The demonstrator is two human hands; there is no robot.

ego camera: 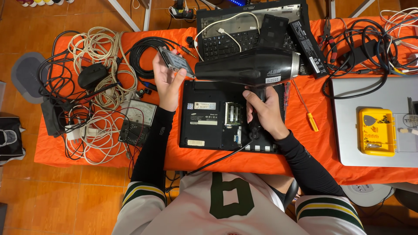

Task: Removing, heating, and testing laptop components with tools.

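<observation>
Your right hand (264,114) is wrapped around the handle of a black hair dryer (248,66), whose long axis lies across the table with its nozzle toward your left hand (167,83). That hand pinches a small silver drive (175,62) just off the nozzle, tilted. Both hover above the opened black laptop (209,117), underside up. Behind the laptop lies a keyboard (226,41); left of it a meter (138,122) and coiled cables (100,52); right of it a yellow-handled screwdriver (311,121).
</observation>
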